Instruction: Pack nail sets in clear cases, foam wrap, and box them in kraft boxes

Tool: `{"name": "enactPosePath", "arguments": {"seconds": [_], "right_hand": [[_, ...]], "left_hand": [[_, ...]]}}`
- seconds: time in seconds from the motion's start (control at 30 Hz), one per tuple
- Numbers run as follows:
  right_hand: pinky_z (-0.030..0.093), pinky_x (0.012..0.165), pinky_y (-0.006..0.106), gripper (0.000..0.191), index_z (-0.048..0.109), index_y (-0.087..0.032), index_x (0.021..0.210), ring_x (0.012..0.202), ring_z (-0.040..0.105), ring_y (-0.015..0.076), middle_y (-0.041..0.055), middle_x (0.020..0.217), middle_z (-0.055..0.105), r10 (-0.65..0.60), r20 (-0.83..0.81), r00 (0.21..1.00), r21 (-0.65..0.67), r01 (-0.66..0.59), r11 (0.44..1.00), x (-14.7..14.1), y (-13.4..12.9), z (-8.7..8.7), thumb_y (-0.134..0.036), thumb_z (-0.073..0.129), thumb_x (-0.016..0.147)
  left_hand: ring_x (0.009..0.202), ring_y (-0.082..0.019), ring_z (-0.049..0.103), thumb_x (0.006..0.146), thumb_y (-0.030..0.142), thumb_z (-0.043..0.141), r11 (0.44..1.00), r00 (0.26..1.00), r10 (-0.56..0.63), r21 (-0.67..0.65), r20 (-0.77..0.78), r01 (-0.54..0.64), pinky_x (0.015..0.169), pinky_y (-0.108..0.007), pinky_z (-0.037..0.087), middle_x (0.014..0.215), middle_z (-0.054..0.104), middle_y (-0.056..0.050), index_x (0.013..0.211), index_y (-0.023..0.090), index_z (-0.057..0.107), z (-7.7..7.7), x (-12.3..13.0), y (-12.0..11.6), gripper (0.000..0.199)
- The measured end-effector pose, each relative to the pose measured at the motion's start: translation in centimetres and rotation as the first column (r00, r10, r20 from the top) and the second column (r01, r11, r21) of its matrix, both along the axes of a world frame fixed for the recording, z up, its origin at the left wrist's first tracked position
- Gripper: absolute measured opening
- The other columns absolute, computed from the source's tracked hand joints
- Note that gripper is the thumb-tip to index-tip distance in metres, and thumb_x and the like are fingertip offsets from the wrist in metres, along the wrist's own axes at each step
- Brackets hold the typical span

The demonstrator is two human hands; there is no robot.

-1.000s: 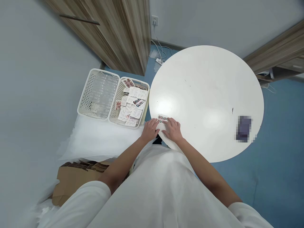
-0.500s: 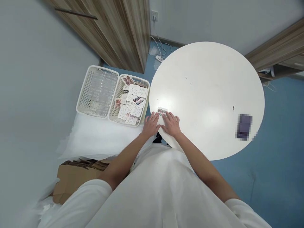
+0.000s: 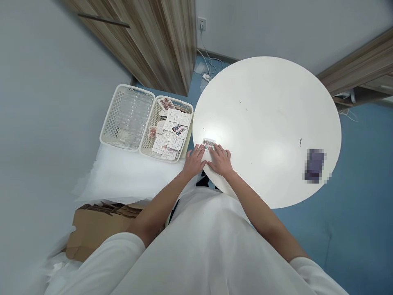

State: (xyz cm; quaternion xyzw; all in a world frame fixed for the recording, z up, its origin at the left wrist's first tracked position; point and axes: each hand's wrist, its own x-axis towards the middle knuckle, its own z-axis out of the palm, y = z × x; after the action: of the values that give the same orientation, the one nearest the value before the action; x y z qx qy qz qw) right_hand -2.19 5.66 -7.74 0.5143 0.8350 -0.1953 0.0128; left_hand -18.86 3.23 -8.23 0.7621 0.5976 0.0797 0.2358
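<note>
A small white card with two rows of coloured press-on nails (image 3: pixel 209 143) lies flat on the round white table (image 3: pixel 270 110), close to its near left edge. My left hand (image 3: pixel 194 161) rests at the card's left side, fingers stretched forward and the fingertips at its lower left corner. On the other side, my right hand (image 3: pixel 221 159) lies with fingers spread, its fingertips touching or just beside the lower right corner. Both thumbs point inward below the card. The fingertips partly cover its lower edge.
Left of the table stand two white baskets: one basket (image 3: pixel 104 123) with clear plastic boxes (image 3: pixel 132 114), one basket (image 3: pixel 189 107) with many nail cards (image 3: pixel 175 127). White foam sheets (image 3: pixel 129 172) and flattened cardboard (image 3: pixel 98 229) lie nearer. A blurred dark item (image 3: pixel 315 166) sits at the table's right.
The view has shifted slightly. Both hands stay at the card with almost the same pose, and the card lies in nearly the same spot.
</note>
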Motion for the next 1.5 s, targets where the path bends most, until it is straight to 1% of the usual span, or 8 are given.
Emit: {"name": "enactPosePath", "arguments": {"seconds": [0.33, 0.53, 0.73, 0.93, 1.07, 1.23, 1.37, 1.5], "right_hand": [[0.017, 0.098, 0.046, 0.053, 0.038, -0.019, 0.127, 0.129, 0.023, 0.0286, 0.0143, 0.141, 0.029, 0.046, -0.044, 0.998, 0.059, -0.043, 0.997, 3.2, -1.0, 1.9, -0.043, 0.043, 0.08], [0.021, 0.097, 0.043, 0.046, 0.038, -0.018, 0.126, 0.124, 0.034, 0.0248, 0.0137, 0.133, 0.041, 0.091, -0.143, 0.985, 0.105, -0.077, 0.992, 6.0, -1.7, 1.7, -0.03, 0.04, 0.082], [0.024, 0.095, 0.042, 0.036, 0.048, -0.018, 0.117, 0.11, 0.049, 0.022, 0.0115, 0.117, 0.056, 0.238, -0.267, 0.934, 0.105, -0.217, 0.971, 5.8, -2.6, 1.5, -0.022, 0.038, 0.082], [0.03, 0.091, 0.043, 0.03, 0.056, -0.019, 0.105, 0.078, 0.061, 0.0175, 0.0069, 0.09, 0.067, 0.347, -0.387, 0.854, 0.082, -0.344, 0.936, 2.2, -2.7, 3.3, -0.025, 0.034, 0.085], [0.037, 0.084, 0.036, 0.028, 0.059, -0.02, 0.1, 0.072, 0.062, 0.0162, 0.0036, 0.085, 0.068, 0.399, -0.411, 0.819, 0.083, -0.402, 0.912, -2.3, -2.9, 4.3, -0.025, 0.037, 0.083], [0.04, 0.082, 0.033, 0.027, 0.059, -0.02, 0.1, 0.072, 0.063, 0.0156, 0.0029, 0.086, 0.068, 0.453, -0.384, 0.805, 0.066, -0.466, 0.883, -7.9, -4.1, 5.5, -0.024, 0.039, 0.082], [0.041, 0.08, 0.033, 0.027, 0.058, -0.019, 0.103, 0.076, 0.063, 0.0165, 0.0041, 0.092, 0.068, 0.443, -0.355, 0.823, 0.053, -0.455, 0.889, -11.4, -4.1, 6.9, -0.026, 0.044, 0.08], [0.044, 0.077, 0.031, 0.032, 0.054, -0.02, 0.109, 0.08, 0.062, 0.0169, 0.0046, 0.096, 0.067, 0.406, -0.347, 0.845, 0.019, -0.427, 0.904, -14.4, -2.5, 8.1, -0.026, 0.049, 0.078]], "left_hand": [[0.131, -0.028, 0.024, 0.084, 0.031, 0.04, 0.989, 0.991, 0.133, 0.069, 0.004, -0.133, 0.101, -0.044, 0.021, 0.138, 0.036, -0.013, 0.128, 0.015, 0.04, 1.4, 0.4, -2.4, 0.047], [0.129, -0.026, 0.03, 0.084, 0.028, 0.04, 0.941, 0.947, 0.319, 0.105, 0.039, -0.321, 0.099, -0.043, 0.026, 0.134, 0.042, -0.013, 0.123, 0.016, 0.045, 2.1, 1.9, -7.3, 0.042], [0.119, -0.025, 0.043, 0.084, 0.031, 0.042, 0.9, 0.899, 0.428, 0.045, 0.095, -0.433, 0.096, -0.041, 0.033, 0.127, 0.049, -0.011, 0.12, 0.019, 0.048, 3.4, 2.4, -12.5, 0.039], [0.105, -0.022, 0.054, 0.084, 0.033, 0.042, 0.888, 0.882, 0.459, -0.042, 0.108, -0.457, 0.088, -0.036, 0.041, 0.115, 0.059, -0.008, 0.119, 0.019, 0.049, 6.7, -0.9, -14.6, 0.039], [0.106, -0.022, 0.054, 0.083, 0.031, 0.043, 0.889, 0.884, 0.456, -0.007, 0.104, -0.457, 0.09, -0.035, 0.04, 0.116, 0.058, -0.007, 0.118, 0.019, 0.05, 8.6, -3.8, -16.0, 0.037], [0.102, -0.021, 0.056, 0.082, 0.032, 0.047, 0.881, 0.87, 0.465, 0.009, 0.167, -0.473, 0.088, -0.034, 0.041, 0.113, 0.06, -0.007, 0.115, 0.019, 0.053, 9.9, -7.6, -17.4, 0.036], [0.098, -0.022, 0.058, 0.08, 0.034, 0.05, 0.844, 0.816, 0.517, 0.005, 0.259, -0.537, 0.085, -0.034, 0.043, 0.111, 0.06, -0.009, 0.114, 0.017, 0.053, 10.6, -10.9, -16.7, 0.038], [0.099, -0.024, 0.057, 0.076, 0.033, 0.054, 0.793, 0.759, 0.582, 0.003, 0.293, -0.609, 0.086, -0.035, 0.044, 0.11, 0.06, -0.011, 0.114, 0.016, 0.053, 11.1, -14.3, -14.5, 0.041]]}}
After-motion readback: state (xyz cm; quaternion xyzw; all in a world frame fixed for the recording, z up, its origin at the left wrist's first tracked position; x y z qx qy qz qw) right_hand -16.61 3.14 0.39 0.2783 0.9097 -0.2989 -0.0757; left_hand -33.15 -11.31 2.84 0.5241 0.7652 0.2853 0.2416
